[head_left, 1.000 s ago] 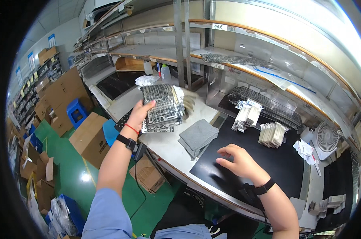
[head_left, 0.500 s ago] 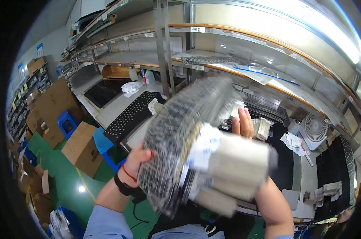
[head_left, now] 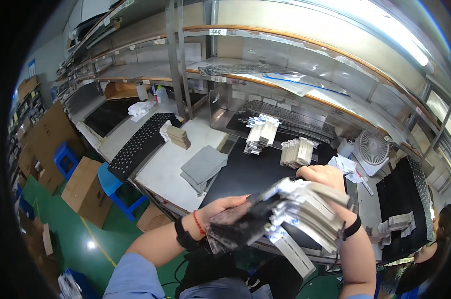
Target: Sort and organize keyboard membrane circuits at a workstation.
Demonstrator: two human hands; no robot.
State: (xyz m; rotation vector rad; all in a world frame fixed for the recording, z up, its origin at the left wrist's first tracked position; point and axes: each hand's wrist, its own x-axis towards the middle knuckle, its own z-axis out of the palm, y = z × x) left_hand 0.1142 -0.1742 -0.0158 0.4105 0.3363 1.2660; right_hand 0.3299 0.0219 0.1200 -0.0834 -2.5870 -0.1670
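Above the black work mat [head_left: 240, 172], I hold a fanned, partly blurred bundle of flat grey-beige strips [head_left: 317, 212] with white-and-blue ends. Its left part is dark and wrapped in clear film. My left hand [head_left: 223, 209] is closed on that dark end, its lower fingers hidden beneath. Behind the strips' far side my right hand [head_left: 322, 175] is curled against them, fingertips partly hidden. One strip [head_left: 292, 254] hangs lower than the others. Two similar stacks, a left stack [head_left: 262, 133] and a right stack [head_left: 297, 152], lie on the mat's far side.
Grey sheets [head_left: 204, 167] lie left of the mat, near a small strip stack [head_left: 177, 137] and a black dotted sheet [head_left: 141, 144]. A white fan [head_left: 372, 149] stands right, by crumpled paper [head_left: 342, 164]. Metal shelves [head_left: 285, 82] run behind. Another person [head_left: 429, 254] is at far right.
The bundle has come down from upright to a low tilt, its strips fanned to the right. My right hand has gone from outstretched fingers to curled ones. The view has shifted right.
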